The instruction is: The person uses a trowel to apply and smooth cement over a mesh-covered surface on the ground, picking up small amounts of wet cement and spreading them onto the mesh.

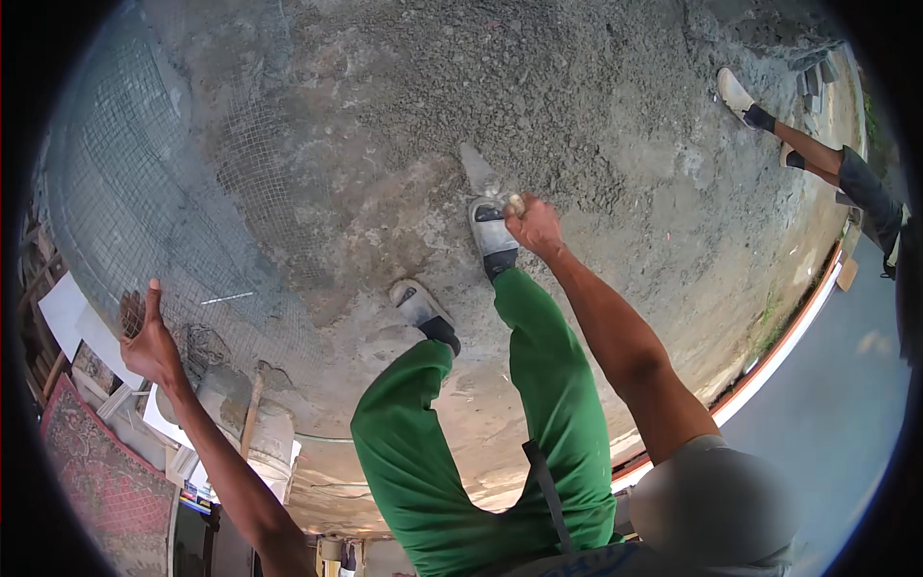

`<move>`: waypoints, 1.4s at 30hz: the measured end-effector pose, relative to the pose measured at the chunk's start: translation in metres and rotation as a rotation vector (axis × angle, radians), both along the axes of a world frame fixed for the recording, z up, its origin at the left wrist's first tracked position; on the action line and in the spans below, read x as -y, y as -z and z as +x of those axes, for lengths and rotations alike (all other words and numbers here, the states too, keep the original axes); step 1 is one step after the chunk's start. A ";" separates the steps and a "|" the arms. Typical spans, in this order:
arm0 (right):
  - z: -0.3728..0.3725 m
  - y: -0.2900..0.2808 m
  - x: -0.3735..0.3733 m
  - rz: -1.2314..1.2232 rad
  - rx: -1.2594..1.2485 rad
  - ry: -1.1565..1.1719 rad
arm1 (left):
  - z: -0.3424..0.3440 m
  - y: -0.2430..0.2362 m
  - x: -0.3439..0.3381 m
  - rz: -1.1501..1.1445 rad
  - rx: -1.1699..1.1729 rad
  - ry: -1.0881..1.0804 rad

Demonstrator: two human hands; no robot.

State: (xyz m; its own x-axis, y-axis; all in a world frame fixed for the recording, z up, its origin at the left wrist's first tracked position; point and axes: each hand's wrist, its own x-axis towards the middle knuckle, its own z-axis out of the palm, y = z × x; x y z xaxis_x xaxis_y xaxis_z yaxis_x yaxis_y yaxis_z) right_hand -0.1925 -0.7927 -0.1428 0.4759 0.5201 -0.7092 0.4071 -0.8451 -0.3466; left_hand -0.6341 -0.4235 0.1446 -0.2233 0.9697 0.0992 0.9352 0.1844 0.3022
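My right hand (535,227) is closed round the handle of a trowel (478,171). The trowel's grey, pointed blade reaches out just past my right sandal (490,229), low over the rough wet mortar (538,106). My left hand (152,344) is stretched out to the side, thumb and fingers apart, with nothing seen in it. Wire mesh (144,173) spreads over the ground beside that hand; I cannot tell whether the fingers touch it.
A wooden handle (252,415) stands up by a grey bucket (274,438) at lower left. Beyond lie white boards (62,313) and a patterned red rug (101,471). At far right another person's leg (812,151) and shoe (735,93) are on the ground.
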 end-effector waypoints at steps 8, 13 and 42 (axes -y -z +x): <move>-0.009 0.136 -0.090 0.092 -0.060 -0.446 | 0.002 0.094 -0.041 -0.064 -0.111 0.179; 0.091 0.131 -0.092 0.029 0.097 -0.195 | -0.008 0.130 -0.033 -0.086 -0.104 0.162; 0.164 0.109 0.006 0.162 0.451 0.033 | 0.036 0.223 -0.022 -0.189 -0.206 0.088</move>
